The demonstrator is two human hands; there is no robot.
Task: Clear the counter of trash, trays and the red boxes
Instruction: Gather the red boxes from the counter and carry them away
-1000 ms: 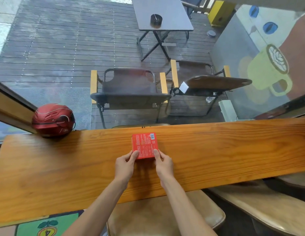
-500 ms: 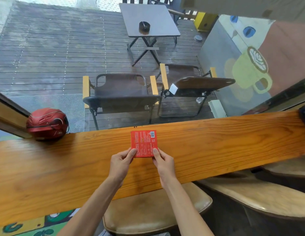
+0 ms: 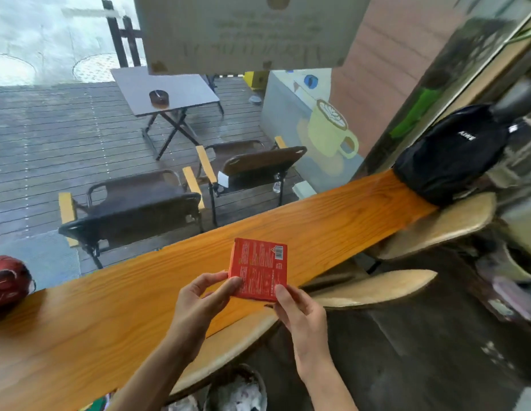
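A: Head view: red box (image 3: 258, 269) pinched at its near corners. Left hand (image 3: 200, 304) on the near-left corner, thumb on top, fingers curled under. Right hand (image 3: 300, 310) on the near-right corner, thumb on the printed face, fingers beneath. Both closed on it, nothing else held.

B: Box location?

A: Lifted, tilted, printed side with barcode facing up. Seen over the near edge of the wooden counter (image 3: 125, 307), roughly mid-length. Contact with the counter: can't tell, looks clear of it.

B: Rest of the counter?

A: Red helmet (image 3: 7, 280) at the far left end, partly cut off by the frame edge. Black backpack (image 3: 448, 155) at the far right end, sitting on the counter end and overhanging a stool. Both well apart from the box.

B: Below?

A: Tan stool seats (image 3: 377, 287) under the near edge, right of the hands. Round bin (image 3: 236, 390) with white crumpled stuff inside at bottom centre, between the forearms. Contents blurred.

B: Behind?

A: Window glass along the far edge. Outside: two dark chairs (image 3: 133, 206) with yellow armrests on a wooden deck, folding table (image 3: 166, 90) further out with a dark ashtray (image 3: 159, 97) on top. Painted cup mural (image 3: 329, 129) on the wall to the right. Right side of frame motion-blurred.
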